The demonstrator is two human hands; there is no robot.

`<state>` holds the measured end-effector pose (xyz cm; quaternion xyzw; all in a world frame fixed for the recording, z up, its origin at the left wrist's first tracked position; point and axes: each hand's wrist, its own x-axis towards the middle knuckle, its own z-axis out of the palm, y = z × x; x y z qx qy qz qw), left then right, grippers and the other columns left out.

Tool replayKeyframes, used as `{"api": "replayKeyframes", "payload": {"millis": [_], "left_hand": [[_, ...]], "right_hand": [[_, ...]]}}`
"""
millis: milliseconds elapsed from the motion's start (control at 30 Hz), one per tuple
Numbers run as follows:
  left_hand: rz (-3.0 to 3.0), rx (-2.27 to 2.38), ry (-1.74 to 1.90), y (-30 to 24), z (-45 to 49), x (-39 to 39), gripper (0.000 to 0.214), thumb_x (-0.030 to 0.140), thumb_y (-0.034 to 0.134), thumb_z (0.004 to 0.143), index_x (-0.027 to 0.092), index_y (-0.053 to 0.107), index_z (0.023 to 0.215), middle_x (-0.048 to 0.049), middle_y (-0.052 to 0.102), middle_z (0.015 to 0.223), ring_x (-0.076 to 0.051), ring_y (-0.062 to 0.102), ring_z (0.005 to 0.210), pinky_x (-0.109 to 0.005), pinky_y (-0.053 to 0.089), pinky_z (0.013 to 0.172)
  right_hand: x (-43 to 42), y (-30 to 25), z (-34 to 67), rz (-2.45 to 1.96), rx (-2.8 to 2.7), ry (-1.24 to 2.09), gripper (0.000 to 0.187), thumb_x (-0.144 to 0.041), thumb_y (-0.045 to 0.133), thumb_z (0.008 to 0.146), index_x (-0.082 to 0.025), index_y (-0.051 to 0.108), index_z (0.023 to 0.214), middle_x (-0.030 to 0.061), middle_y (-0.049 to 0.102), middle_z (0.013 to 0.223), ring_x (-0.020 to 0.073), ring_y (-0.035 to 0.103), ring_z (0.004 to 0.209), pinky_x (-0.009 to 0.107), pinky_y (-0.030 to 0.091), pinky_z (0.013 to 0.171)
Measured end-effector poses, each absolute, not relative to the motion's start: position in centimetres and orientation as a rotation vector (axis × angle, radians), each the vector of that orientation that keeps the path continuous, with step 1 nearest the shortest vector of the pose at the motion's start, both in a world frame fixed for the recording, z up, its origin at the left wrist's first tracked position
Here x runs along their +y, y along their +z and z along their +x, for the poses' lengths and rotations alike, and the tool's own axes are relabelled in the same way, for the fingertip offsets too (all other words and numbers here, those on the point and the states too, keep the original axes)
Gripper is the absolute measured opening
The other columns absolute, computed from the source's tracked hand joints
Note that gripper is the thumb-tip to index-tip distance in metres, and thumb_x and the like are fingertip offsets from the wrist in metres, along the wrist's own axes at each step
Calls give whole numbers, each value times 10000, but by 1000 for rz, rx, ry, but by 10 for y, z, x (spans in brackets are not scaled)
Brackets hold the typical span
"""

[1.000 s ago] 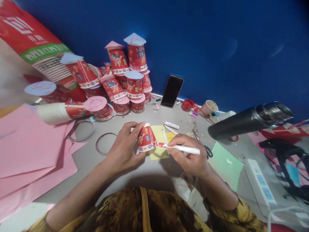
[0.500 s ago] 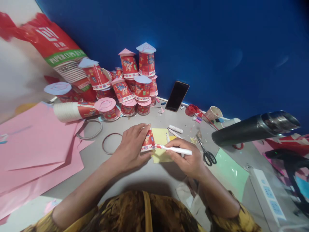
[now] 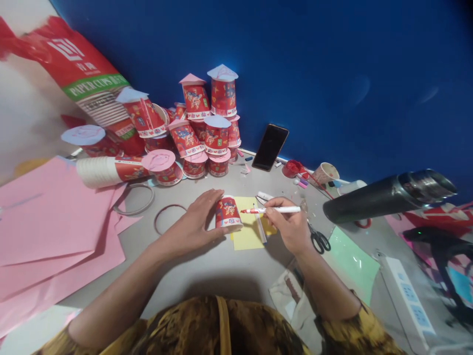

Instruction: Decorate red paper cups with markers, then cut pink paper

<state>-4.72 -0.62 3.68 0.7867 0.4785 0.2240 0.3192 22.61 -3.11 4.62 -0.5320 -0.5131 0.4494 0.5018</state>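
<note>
My left hand [image 3: 195, 219] curves round the left side of a red patterned paper cup [image 3: 228, 213], with the thumb by its white lower band. The cup stands upside down on the table, partly over yellow paper [image 3: 247, 241]. My right hand [image 3: 290, 222] pinches a white marker [image 3: 283, 209], its red tip pointing left and a little apart from the cup. Under that marker another white pen [image 3: 260, 229] lies on the yellow paper. Scissors with black handles [image 3: 320, 241] lie just right of my right hand.
Stacked red cups with paper cone tops [image 3: 218, 133] stand at the back. Pink paper sheets [image 3: 48, 212] cover the left. A phone [image 3: 271, 147] leans on the blue wall. To the right are a dark thermos [image 3: 380, 199], green sheet [image 3: 351, 261] and power strip [image 3: 408, 296].
My right hand has drawn the marker up and to the right, off the cup's edge. The cup now shows more of its front, and my left fingers cover less of it.
</note>
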Motion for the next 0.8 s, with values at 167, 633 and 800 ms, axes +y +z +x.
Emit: {"api": "replayKeyframes", "payload": {"millis": [167, 633, 800], "left_hand": [[1943, 1229, 656, 39, -43, -3, 854, 601, 802, 862, 187, 534, 1559, -189, 634, 1578, -390, 655, 1430, -566, 529, 1235], [2074, 1068, 764, 33, -46, -5, 733, 345, 755, 870, 213, 503, 1546, -165, 609, 1507, -356, 625, 1436, -539, 522, 1249], [2075, 1060, 767, 31, -47, -5, 772, 255, 754, 823, 237, 503, 1553, -150, 619, 1506, -349, 640, 1410, -537, 545, 1222]], "right_hand": [[-32, 48, 231, -1260, -1323, 1110, 254, -438, 821, 899, -188, 783, 911, 15, 733, 680, 129, 590, 536, 224, 456, 498], [-37, 58, 227, -934, -1679, 864, 49, -215, 742, 916, -221, 766, 874, 31, 762, 773, 189, 690, 683, 312, 560, 647], [-37, 61, 226, -912, -1737, 850, 71, -210, 731, 924, -224, 766, 864, 39, 774, 772, 202, 711, 697, 330, 577, 657]]}}
